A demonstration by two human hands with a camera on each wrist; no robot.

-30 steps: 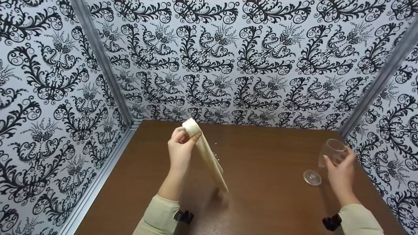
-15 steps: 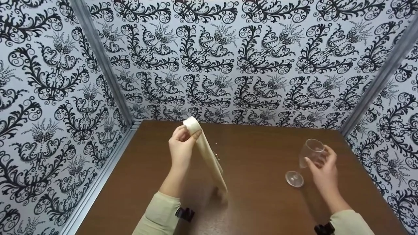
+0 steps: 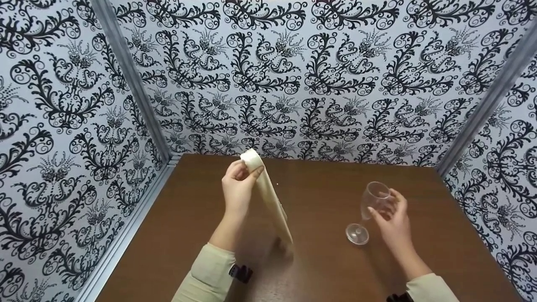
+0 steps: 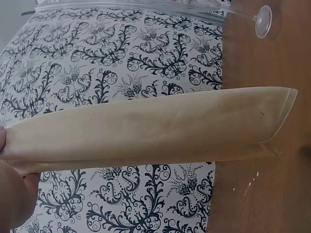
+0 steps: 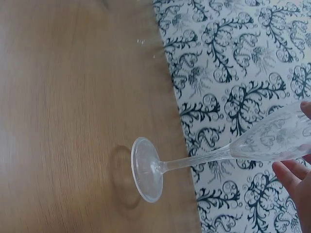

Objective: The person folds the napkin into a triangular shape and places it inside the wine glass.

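A long strip of folded cream cloth point(image 3: 272, 203) hangs from my left hand point(image 3: 238, 188), thumb and fingers pinching its top end. Its lower end slants down to the right, near the tabletop. In the left wrist view the cloth point(image 4: 146, 126) spans the frame. To the right, my right hand point(image 3: 393, 220) holds a clear stemmed glass point(image 3: 370, 203) by the bowl, tilted a little. In the right wrist view the glass point(image 5: 194, 159) shows its thin stem and round foot, close above the wood with a shadow beside it.
The brown wooden table point(image 3: 327, 268) fills the space between patterned black-and-white walls point(image 3: 268, 84). Small white specks point(image 4: 250, 183) lie on the table near the cloth. Grey metal posts point(image 3: 134, 84) stand at the corners.
My right hand has carried the glass leftward across the table, towards the cloth. The left hand and the cloth's top have shifted slightly up and to the right, the grip unchanged.
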